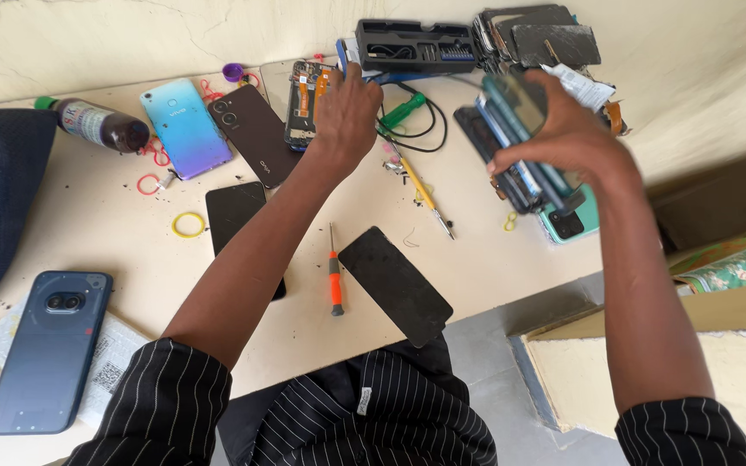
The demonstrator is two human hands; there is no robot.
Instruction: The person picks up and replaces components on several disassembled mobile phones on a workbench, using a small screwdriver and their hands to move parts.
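While the left hand [347,108] is laid, fingers spread, on an opened phone [308,102] near the table's [131,224] far edge, a stack of phone parts [515,164] at the right is clasped from above by the right hand [563,129]. Between the hands, a green-handled tool [403,112], a black cable [425,129] and a yellow screwdriver [425,194] are strewn. Nearer, an orange screwdriver [335,280] and a black screen panel [395,285] are seen.
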